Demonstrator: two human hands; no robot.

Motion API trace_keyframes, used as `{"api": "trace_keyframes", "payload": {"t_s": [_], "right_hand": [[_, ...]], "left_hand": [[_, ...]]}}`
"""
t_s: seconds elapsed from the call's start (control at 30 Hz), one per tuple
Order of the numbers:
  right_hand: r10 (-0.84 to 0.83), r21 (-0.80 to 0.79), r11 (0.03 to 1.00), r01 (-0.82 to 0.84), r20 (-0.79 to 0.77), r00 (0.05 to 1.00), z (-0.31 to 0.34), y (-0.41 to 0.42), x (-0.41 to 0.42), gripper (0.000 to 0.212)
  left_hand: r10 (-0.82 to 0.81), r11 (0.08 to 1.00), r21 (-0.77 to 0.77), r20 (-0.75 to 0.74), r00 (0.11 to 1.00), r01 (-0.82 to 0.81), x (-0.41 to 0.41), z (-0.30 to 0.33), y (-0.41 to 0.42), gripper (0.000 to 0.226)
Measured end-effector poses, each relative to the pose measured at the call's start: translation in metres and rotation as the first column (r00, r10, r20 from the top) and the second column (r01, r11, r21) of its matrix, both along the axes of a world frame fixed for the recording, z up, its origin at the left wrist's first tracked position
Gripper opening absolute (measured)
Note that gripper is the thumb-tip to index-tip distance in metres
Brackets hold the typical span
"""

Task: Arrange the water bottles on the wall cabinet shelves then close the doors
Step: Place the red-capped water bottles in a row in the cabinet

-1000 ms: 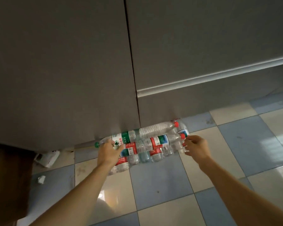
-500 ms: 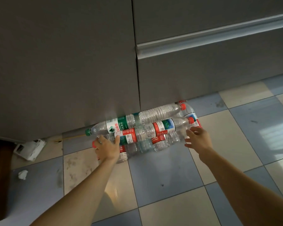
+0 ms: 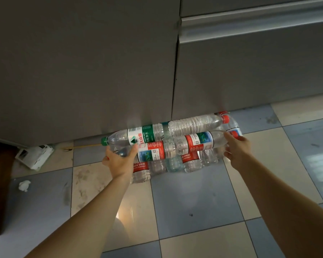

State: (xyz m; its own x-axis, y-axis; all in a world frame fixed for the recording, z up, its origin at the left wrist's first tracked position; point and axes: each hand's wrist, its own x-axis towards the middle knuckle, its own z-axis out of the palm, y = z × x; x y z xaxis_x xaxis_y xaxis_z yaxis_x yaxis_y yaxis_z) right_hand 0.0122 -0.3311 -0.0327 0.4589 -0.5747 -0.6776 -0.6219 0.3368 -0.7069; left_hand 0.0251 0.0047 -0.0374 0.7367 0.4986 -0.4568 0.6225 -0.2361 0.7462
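Observation:
A stack of several clear water bottles hangs low against the grey cabinet front, above the tiled floor. The top bottles lie sideways: a green-labelled one with a green cap, an unlabelled ribbed one with a red cap, and red-labelled ones below. My left hand grips the left end of the stack, thumb over a bottle. My right hand holds the right end, fingers curled round a bottle's neck end. The cabinet shelves are hidden.
Closed grey cabinet doors fill the top, with a long metal handle rail at upper right. A white box and a crumpled paper lie on the blue and cream tile floor at left.
Both hands have closed in on the ends of the bottle stack. The view has tilted down, so the cabinet handle and bottles sit differently in the frame.

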Motion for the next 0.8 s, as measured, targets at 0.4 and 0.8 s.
{"api": "trace_keyframes", "payload": {"t_s": [0.4, 0.8], "right_hand": [[-0.128, 0.297, 0.952, 0.072, 0.174, 0.976, 0.024, 0.002, -0.003, 0.02], [0.291, -0.116, 0.957, -0.267, 0.363, 0.885, 0.107, 0.019, -0.033, 0.024]], "left_hand": [[0.333, 0.858, -0.411, -0.012, 0.943, -0.308, -0.013, 0.014, 0.032, 0.034], [-0.473, 0.88, 0.112, 0.28, 0.835, 0.461, -0.003, 0.124, 0.02, 0.024]]}}
